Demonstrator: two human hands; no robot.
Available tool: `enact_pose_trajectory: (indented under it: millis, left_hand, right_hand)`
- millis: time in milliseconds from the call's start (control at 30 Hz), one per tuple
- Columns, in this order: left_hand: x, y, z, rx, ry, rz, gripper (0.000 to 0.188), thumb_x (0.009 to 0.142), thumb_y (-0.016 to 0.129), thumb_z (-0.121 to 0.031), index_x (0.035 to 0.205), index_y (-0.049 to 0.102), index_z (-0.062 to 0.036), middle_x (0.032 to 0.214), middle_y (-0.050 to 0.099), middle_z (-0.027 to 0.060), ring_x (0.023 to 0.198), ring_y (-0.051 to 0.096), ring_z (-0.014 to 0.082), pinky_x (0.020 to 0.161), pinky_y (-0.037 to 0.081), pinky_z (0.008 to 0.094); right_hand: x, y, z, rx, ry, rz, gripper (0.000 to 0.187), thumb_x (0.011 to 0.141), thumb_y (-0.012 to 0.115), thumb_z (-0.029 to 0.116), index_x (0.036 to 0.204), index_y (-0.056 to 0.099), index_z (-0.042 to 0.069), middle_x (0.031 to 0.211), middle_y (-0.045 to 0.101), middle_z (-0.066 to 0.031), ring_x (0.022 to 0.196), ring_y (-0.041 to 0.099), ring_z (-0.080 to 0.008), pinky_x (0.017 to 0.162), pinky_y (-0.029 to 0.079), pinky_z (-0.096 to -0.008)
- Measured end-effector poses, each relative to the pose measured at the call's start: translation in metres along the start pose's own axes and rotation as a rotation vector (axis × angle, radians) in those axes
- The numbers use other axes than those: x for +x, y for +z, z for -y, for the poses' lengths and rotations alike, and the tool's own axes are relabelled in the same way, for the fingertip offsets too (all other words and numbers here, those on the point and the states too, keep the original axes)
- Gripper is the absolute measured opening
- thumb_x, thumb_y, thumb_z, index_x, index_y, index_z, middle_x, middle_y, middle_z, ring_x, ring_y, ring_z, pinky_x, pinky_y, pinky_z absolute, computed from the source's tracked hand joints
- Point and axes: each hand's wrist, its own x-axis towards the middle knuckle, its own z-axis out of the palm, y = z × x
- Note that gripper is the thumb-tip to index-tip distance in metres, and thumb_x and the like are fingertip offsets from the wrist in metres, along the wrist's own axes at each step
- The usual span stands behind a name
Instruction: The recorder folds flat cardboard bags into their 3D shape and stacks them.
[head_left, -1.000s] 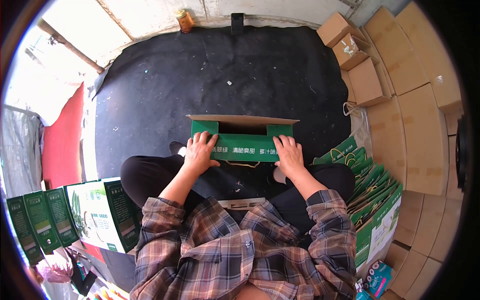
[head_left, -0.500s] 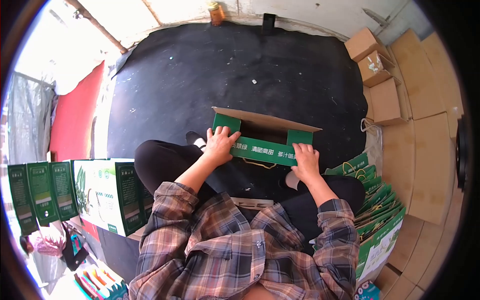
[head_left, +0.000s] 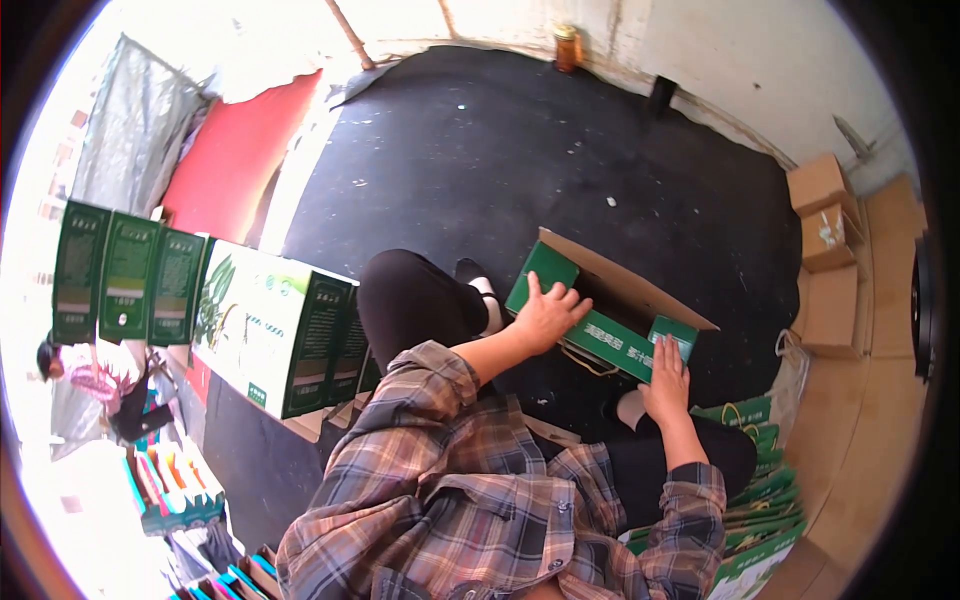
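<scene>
Green cardboard box (head_left: 614, 348) lies open between the knees: left hand (head_left: 548, 316) rests on it, fingers apart, right hand (head_left: 663, 388) on its other end; whether either grip clamps, I cannot tell. The step seems flap-folding; next move calls for even pressing. Bags (head_left: 762, 502) crowd the right thigh; black sheet (head_left: 690, 180) leaves forward room before the wall (head_left: 740, 50)
</scene>
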Motion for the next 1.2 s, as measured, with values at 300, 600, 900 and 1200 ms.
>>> enact_pose_trajectory:
  millis: [300, 600, 900, 1200]
  left_hand:
    - [-0.004, -0.056, 0.033, -0.457, -0.327, -0.004, 0.085, 0.065, 0.078, -0.028, 0.136, 0.035, -0.0117, 0.119, 0.048, 0.0104, 0.112, 0.046, 0.0326, 0.093, 0.036, 0.0585]
    - [-0.084, -0.23, 0.106, -1.384, -0.509, -0.793, 0.063, 0.079, 0.07, -0.025, 0.127, 0.041, 0.0045, 0.113, 0.056, 0.013, 0.105, 0.053, 0.0189, 0.091, 0.044, 0.0331]
    - [-0.299, -0.248, 0.138, -1.306, -1.057, -1.34, 0.05, 0.092, 0.054, -0.036, 0.116, 0.054, 0.0075, 0.107, 0.063, 0.0149, 0.091, 0.063, 0.019, 0.079, 0.051, 0.0302]
    - [-0.44, -0.17, 0.133, -1.295, -1.314, -1.504, 0.049, 0.095, 0.05, -0.033, 0.127, 0.047, 0.0047, 0.118, 0.059, 0.0132, 0.102, 0.061, 0.0218, 0.089, 0.048, 0.0316]
  right_hand:
    - [0.015, -0.054, -0.049, 0.439, -0.008, -0.837, 0.058, 0.084, 0.061, 0.01, 0.137, 0.039, 0.003, 0.139, 0.041, -0.0172, 0.129, 0.038, -0.0315, 0.105, 0.03, -0.0396]
    - [0.014, -0.044, -0.079, 0.736, 0.18, -0.556, 0.04, 0.09, 0.057, 0.015, 0.129, 0.051, 0.009, 0.127, 0.05, -0.0109, 0.115, 0.048, -0.0231, 0.088, 0.043, -0.0349]
    - [0.016, -0.046, -0.069, 0.694, 0.123, -0.408, 0.036, 0.09, 0.056, 0.013, 0.124, 0.054, 0.004, 0.125, 0.053, -0.0116, 0.114, 0.05, -0.0246, 0.092, 0.042, -0.0364]
    - [0.02, -0.044, -0.066, 0.65, 0.098, -0.314, 0.034, 0.088, 0.057, 0.01, 0.121, 0.056, 0.002, 0.121, 0.056, -0.0122, 0.109, 0.053, -0.0248, 0.094, 0.041, -0.0354]
